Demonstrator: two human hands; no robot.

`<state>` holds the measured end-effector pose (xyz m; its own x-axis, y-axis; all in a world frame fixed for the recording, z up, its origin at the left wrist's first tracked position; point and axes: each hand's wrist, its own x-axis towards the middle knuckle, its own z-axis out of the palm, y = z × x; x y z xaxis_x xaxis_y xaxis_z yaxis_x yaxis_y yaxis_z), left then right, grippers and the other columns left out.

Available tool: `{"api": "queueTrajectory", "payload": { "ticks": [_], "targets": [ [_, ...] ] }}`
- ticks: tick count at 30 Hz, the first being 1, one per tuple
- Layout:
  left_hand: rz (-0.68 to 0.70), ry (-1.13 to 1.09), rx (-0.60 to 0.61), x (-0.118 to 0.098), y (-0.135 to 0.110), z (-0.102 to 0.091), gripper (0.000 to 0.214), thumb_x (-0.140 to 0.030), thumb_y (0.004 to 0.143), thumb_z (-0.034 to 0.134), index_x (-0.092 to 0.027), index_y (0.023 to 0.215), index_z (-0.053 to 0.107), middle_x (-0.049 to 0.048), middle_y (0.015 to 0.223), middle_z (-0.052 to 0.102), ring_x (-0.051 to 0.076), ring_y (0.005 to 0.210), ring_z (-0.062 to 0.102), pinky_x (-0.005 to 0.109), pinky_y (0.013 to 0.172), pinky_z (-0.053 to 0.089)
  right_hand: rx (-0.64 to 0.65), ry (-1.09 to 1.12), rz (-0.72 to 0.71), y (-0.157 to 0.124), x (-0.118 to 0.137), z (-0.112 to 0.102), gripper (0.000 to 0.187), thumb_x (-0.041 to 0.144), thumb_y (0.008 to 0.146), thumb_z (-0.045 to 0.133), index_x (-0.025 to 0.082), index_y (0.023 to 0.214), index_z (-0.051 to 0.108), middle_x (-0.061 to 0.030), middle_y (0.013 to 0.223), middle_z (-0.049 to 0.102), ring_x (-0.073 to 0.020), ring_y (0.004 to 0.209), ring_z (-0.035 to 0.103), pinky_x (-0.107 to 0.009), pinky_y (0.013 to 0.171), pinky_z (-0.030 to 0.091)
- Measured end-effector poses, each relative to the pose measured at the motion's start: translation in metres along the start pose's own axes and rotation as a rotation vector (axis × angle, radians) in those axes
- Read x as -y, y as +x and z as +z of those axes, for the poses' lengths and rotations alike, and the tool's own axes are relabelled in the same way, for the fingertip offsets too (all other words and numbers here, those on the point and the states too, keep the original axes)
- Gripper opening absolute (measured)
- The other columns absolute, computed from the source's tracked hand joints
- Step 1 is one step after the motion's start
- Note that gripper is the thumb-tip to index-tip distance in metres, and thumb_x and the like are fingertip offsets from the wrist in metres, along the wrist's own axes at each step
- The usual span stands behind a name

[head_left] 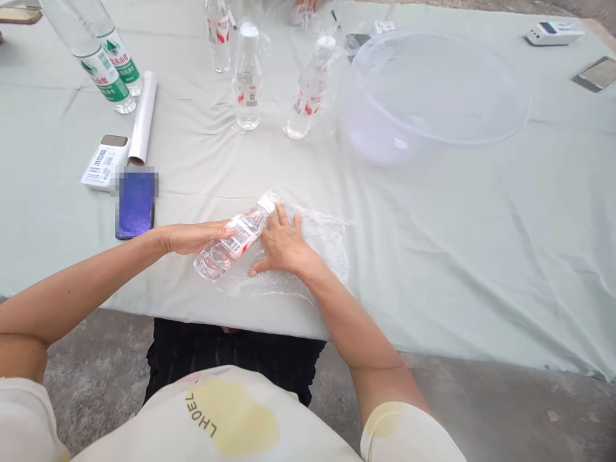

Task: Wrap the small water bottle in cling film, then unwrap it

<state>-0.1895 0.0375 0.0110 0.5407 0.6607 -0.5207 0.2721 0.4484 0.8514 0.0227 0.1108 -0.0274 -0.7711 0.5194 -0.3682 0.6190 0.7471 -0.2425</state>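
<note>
Left fingers (223, 230) on clear bottle (235, 239)

The single view looked out from the person's head, above and behind the left hand (196, 237) and right hand (285, 245), facing forward and steeply down. It stood close enough to show both forearms (96, 277), with the shirt (240, 417) closest of all, on the near side of the hands, and reached past them across the table (433, 224) to part of its far edge.

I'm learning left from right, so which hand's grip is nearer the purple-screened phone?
Left. The left grip, on a bottle, is just right of the phone; the right grip, spread over clear film, is farther right.
</note>
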Motion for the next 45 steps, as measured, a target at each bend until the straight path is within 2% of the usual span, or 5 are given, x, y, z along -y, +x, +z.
{"api": "queueTrajectory", "payload": {
  "ticks": [9, 16, 22, 32, 45],
  "targets": [
    [-0.135, 0.150, -0.053, -0.005, 0.006, 0.009, 0.073, -0.062, 0.095, 0.037, -0.030, 0.156, 0.014, 0.0149, 0.145, 0.051, 0.025, 0.110, 0.066, 0.032, 0.079, 0.056, -0.001, 0.043, -0.036, -0.008, -0.008, -0.010, 0.118, 0.066, 0.066, 0.079, 0.026, 0.159, 0.019, -0.0190, 0.165, 0.014, -0.0442, 0.152, -0.005, -0.072, 0.114, 0.007],
    [-0.063, 0.230, -0.123, -0.014, 0.006, 0.025, 0.068, -0.059, 0.089, 0.051, -0.022, 0.144, 0.035, 0.0162, 0.143, 0.048, 0.028, 0.126, 0.055, 0.032, 0.087, 0.056, -0.198, 0.223, -0.156, -0.009, -0.037, -0.020, 0.065, 0.036, 0.094, 0.051, 0.032, 0.155, 0.030, -0.0056, 0.152, 0.045, -0.0300, 0.143, 0.034, -0.052, 0.114, 0.030],
    [-0.053, 0.200, -0.268, -0.015, 0.011, 0.036, 0.060, -0.062, 0.089, 0.048, -0.020, 0.131, 0.044, 0.0147, 0.135, 0.053, 0.026, 0.114, 0.062, 0.032, 0.079, 0.058, -0.247, -0.020, -0.036, 0.021, -0.042, -0.024, 0.060, 0.015, 0.096, 0.033, 0.037, 0.151, 0.040, -0.0098, 0.123, 0.057, -0.0295, 0.113, 0.052, -0.045, 0.092, 0.043],
    [-0.291, 0.365, -0.625, -0.007, 0.023, 0.042, 0.078, -0.084, 0.081, 0.032, -0.017, 0.112, 0.056, 0.0115, 0.112, 0.071, 0.026, 0.080, 0.072, 0.033, 0.068, 0.050, -0.434, 0.138, -0.088, 0.038, -0.059, -0.003, 0.057, 0.023, 0.093, 0.043, 0.018, 0.149, 0.042, -0.0131, 0.117, 0.064, -0.0290, 0.109, 0.055, -0.044, 0.096, 0.044],
    [-0.378, 0.662, -0.764, -0.012, 0.023, 0.050, 0.072, -0.073, 0.090, 0.021, -0.014, 0.112, 0.056, 0.0139, 0.092, 0.070, 0.032, 0.085, 0.067, 0.035, 0.068, 0.044, -0.401, -0.065, 0.035, -0.066, -0.104, 0.041, 0.085, 0.074, 0.085, 0.052, 0.025, 0.152, 0.037, -0.0167, 0.161, 0.030, -0.0398, 0.150, 0.021, -0.065, 0.115, 0.021]
  ]
}}
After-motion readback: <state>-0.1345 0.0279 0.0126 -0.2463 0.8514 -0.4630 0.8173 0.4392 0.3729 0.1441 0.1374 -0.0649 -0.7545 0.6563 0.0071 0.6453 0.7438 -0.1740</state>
